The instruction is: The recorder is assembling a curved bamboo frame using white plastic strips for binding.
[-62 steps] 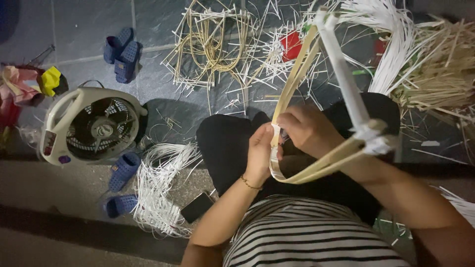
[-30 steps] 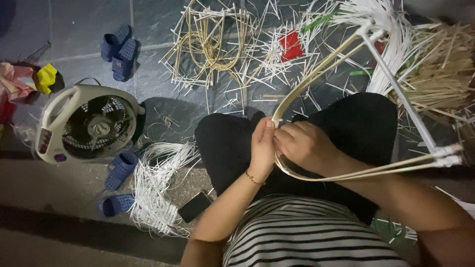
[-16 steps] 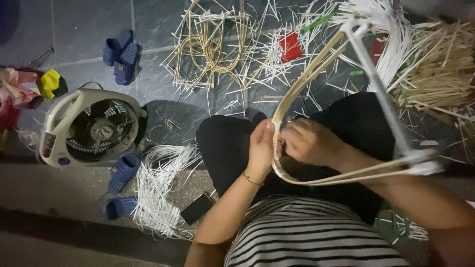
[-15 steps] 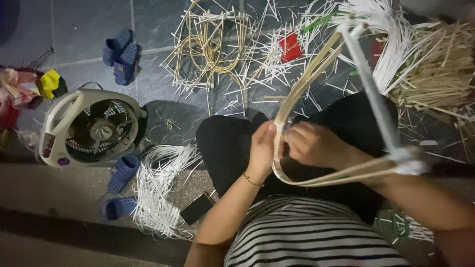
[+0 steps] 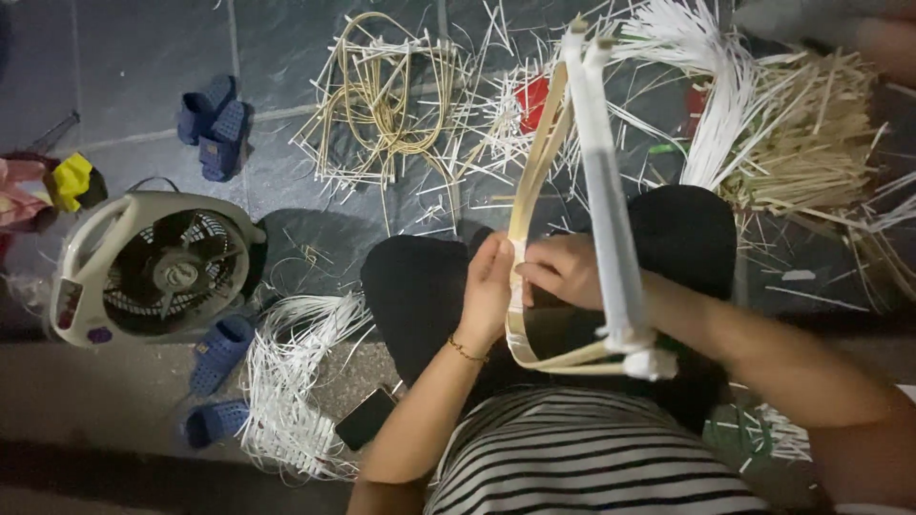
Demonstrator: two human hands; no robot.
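Both hands are up over the lap, working a bent cane frame, a pale yellow loop curving from the knees up toward the top of the view. The left hand has its fingers closed on the loop's left side, palm turned inward, a thin bracelet at the wrist. The right hand meets it from the other side, fingers curled onto the same strip, the two hands touching at the cane. A white-wrapped bar crosses in front of the right forearm, tied into the loop at a white knot near the striped shirt. On the floor, a small white fan lies face-up to the left, with blue slippers just beside it and another blue pair further off. A bundle of white strips lies by the left elbow, a dark phone touching its edge. Coiled cane and scattered offcuts lie ahead, tan splints heaped at right
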